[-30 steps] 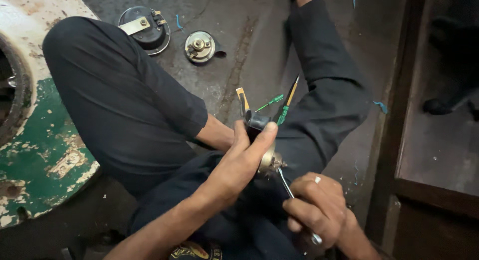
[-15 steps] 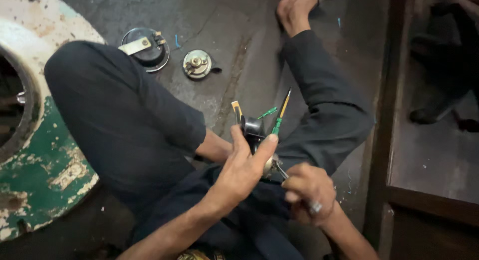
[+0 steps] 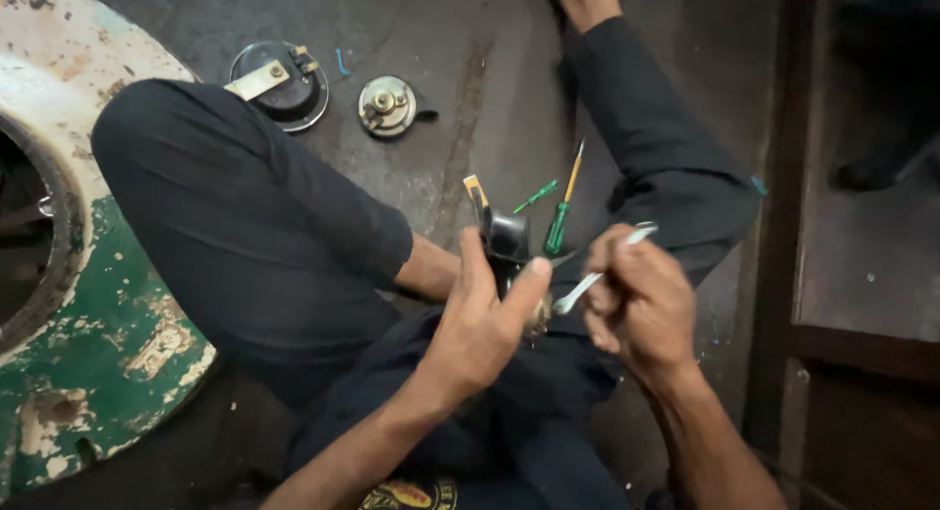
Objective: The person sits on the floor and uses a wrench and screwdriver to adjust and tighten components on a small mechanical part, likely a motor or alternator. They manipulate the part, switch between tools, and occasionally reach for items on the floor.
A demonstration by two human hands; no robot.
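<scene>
I sit on the floor with my legs in dark trousers spread out. My left hand (image 3: pixel 482 319) grips a small round black part (image 3: pixel 509 238) over my lap. My right hand (image 3: pixel 638 306) holds a thin silver metal tool (image 3: pixel 599 273), a wrench or spanner by its look, with its lower end next to the part in my left hand. A green-handled screwdriver (image 3: pixel 560 214) lies on the floor just beyond my hands, and a smaller green tool (image 3: pixel 534 197) lies beside it.
Two round metal parts lie on the grey floor ahead: a black dished one with a brass strap (image 3: pixel 279 83) and a smaller silver one (image 3: pixel 389 106). A large white-and-green rusted round casing (image 3: pixel 93 334) fills the left. A dark wooden frame (image 3: pixel 783 275) runs along the right.
My right hand has come up from low at my lap to beside the part, bringing the silver tool up with it. The view has shifted slightly.
</scene>
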